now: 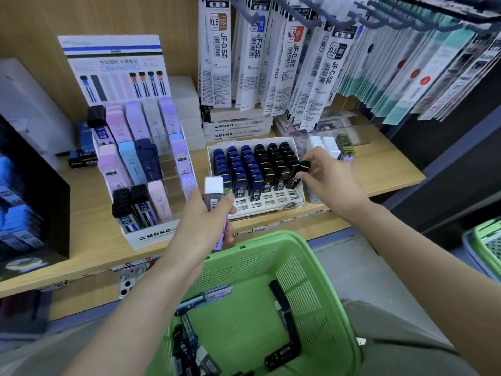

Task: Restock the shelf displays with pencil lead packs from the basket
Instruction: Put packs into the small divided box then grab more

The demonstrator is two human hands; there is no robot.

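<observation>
A green basket (320, 270) sits below the shelf with several lead packs (282, 354) lying loose inside. My left hand (203, 226) grips a small stack of packs (214, 194), white-capped on top with a purple one beneath, above the basket's rim. My right hand (325, 172) pinches a black lead pack (299, 170) at the right front corner of a white display tray (271, 204). That tray holds rows of blue and black packs. To its left stands a tiered MONO display (151, 234) with pastel and black packs.
Refill packets (298, 63) hang from hooks above the wooden shelf (379, 169). White and green packs (333, 145) stand to the right of the tray. A dark display box (32, 207) fills the left side. Another green basket (488, 245) shows at the right edge.
</observation>
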